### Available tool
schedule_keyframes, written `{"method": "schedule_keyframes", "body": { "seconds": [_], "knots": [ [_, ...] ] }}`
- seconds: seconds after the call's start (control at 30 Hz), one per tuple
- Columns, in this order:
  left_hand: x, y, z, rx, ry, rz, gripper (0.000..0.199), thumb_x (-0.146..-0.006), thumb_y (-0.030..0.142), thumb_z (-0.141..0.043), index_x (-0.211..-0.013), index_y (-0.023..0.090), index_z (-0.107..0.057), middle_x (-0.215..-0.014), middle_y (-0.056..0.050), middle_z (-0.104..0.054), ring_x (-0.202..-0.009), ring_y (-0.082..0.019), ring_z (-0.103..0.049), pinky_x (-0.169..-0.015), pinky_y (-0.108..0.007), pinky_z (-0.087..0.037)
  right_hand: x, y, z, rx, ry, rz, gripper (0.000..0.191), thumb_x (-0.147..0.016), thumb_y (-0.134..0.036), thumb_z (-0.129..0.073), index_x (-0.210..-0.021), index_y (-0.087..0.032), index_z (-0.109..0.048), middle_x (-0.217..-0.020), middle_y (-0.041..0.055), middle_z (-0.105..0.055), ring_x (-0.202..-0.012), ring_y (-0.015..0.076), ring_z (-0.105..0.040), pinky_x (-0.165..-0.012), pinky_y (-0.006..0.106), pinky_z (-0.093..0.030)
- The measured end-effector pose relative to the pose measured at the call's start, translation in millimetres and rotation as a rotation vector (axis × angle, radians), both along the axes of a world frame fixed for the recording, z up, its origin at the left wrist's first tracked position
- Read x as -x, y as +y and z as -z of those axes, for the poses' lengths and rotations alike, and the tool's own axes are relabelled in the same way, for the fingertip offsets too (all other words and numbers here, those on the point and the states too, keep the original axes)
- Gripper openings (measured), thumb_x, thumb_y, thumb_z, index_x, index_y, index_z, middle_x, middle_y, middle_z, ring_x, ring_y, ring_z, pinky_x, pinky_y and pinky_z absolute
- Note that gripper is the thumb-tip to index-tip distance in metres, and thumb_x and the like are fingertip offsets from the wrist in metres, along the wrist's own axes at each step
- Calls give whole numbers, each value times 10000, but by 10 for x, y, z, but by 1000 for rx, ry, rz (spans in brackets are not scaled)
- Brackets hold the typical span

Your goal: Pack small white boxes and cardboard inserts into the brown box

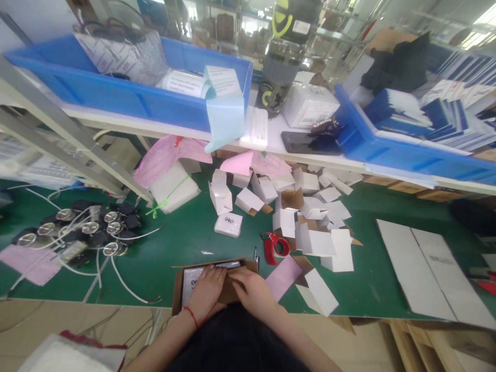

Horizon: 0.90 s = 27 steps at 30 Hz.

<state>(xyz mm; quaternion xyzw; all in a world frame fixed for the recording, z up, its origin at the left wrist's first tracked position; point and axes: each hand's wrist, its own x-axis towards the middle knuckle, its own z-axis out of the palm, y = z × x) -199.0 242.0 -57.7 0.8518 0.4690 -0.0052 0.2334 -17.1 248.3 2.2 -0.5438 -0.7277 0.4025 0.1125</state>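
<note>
While both hands press on the open brown cardboard box at the lower centre of the frame, on the green desk, the step looks like closing its flaps. Left hand fingers lie flat, spread, on the white contents; right hand fingers lie together on the flap. Next likely: fold flap down; red tape dispenser lies just upper right.

Packing workshop: green table; heap of small white cartons at 12 o'clock; blue bins on shelf; tape dispenser; corded parts at 9 o'clock.
</note>
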Motion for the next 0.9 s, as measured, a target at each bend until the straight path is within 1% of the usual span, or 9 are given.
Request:
{"method": "schedule_keyframes", "body": {
  "seconds": [0.07,0.13,0.2,0.3,0.37,0.47,0.63,0.8,0.9],
  "knots": [
    [116,-29,-155,-78,-89,-22,665,-664,348,-864,-1223,99,-605,-1256,-185,-626,-1158,-351,-572,-1071,-524,-405,-318,-47,-33,-80,181,257,286,-934,-227,-437,-1053,-206,-697,-1007,86,-739,-946,224,-693,-880,366,-557],
    [284,-75,-388,-189,-236,-86,344,-822,337,-742,-1096,155,-638,-1106,-112,-678,-1034,-275,-618,-965,-434,-482,-668,-81,27,-78,249,509,298,-939,-361,-456,-1016,-194,-691,-946,101,-740,-848,242,-705,-814,398,-574],
    [489,-140,-637,-295,-359,-233,107,-946,280,-576,-945,181,-618,-938,-65,-664,-900,-214,-618,-834,-346,-500,-965,-114,179,12,287,686,373,-893,-499,-514,-994,-184,-688,-921,117,-742,-805,274,-712,-798,451,-579],
    [797,-273,-835,-448,-379,-563,204,-959,362,-545,-855,188,-569,-837,-47,-603,-789,-202,-589,-755,-340,-486,-1167,-151,470,166,379,789,560,-773,-682,-593,-978,-171,-690,-910,136,-742,-790,312,-714,-817,518,-571],
    [946,-387,-754,-441,-363,-760,334,-899,516,-590,-926,183,-586,-871,-57,-605,-771,-217,-603,-744,-369,-511,-1129,-145,618,275,451,758,643,-733,-737,-610,-1034,-174,-687,-971,142,-741,-839,319,-716,-848,531,-566],
    [1019,-583,-391,-191,-419,-935,623,-753,673,-643,-1108,165,-584,-1045,-117,-643,-857,-276,-663,-760,-428,-566,-939,-74,719,434,535,623,649,-757,-710,-628,-1187,-224,-648,-1165,127,-710,-1056,320,-678,-924,512,-548],
    [812,-857,141,242,-480,-1116,799,-676,618,-668,-1263,96,-526,-1210,-199,-642,-1035,-361,-666,-895,-503,-564,-674,110,823,545,659,385,634,-799,-628,-652,-1314,-266,-571,-1350,88,-623,-1263,287,-566,-1037,473,-496],
    [629,-933,305,171,-420,-1094,734,-782,558,-588,-1347,96,-509,-1251,-177,-640,-1184,-377,-597,-1039,-518,-482,-474,152,1106,425,526,341,588,-837,-562,-620,-1329,-247,-555,-1396,97,-578,-1292,282,-537,-1124,487,-407],
    [617,-942,397,110,-425,-1012,710,-868,514,-488,-1445,105,-425,-1352,-174,-581,-1253,-355,-552,-1087,-503,-443,-296,84,1270,270,450,359,729,-765,-459,-720,-1411,-239,-463,-1399,98,-566,-1322,280,-501,-1158,475,-363]
  ]
}}
